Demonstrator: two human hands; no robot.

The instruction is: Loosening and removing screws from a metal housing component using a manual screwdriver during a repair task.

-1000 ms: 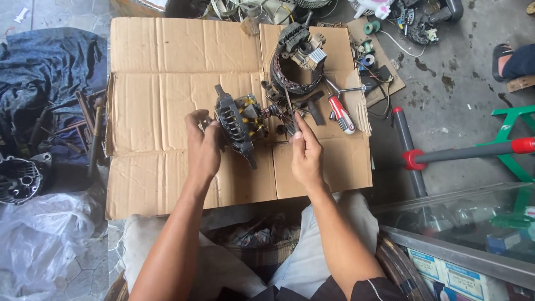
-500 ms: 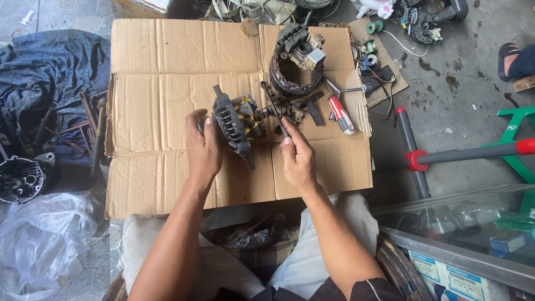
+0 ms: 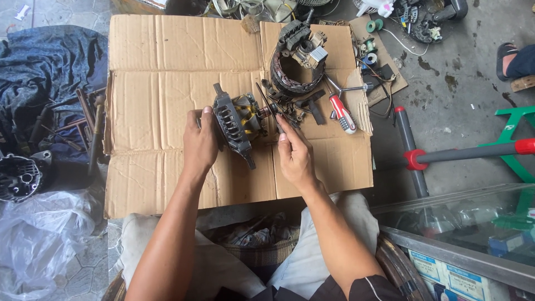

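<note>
Flattened brown cardboard sheet (image 3: 161, 72) on grey concrete floor, bare toward its left and near edges; near centre, left hand (image 3: 199, 146) clasps dark metal alternator housing with yellow rotor (image 3: 237, 124), right hand (image 3: 294, 153) pinching a thin dark tool (image 3: 267, 103) against it; red-and-white-handled screwdriver (image 3: 341, 113) just right.

1. The alternator part (image 3: 237, 124) is dull, dark cast metal with yellowish copper windings.
2. The cardboard sheet (image 3: 161, 83) is matt brown paperboard, creased and stained.
3. The screwdriver (image 3: 341, 111) has a glossy red-and-white plastic handle.
4. The floor (image 3: 457, 106) is rough grey concrete.
</note>
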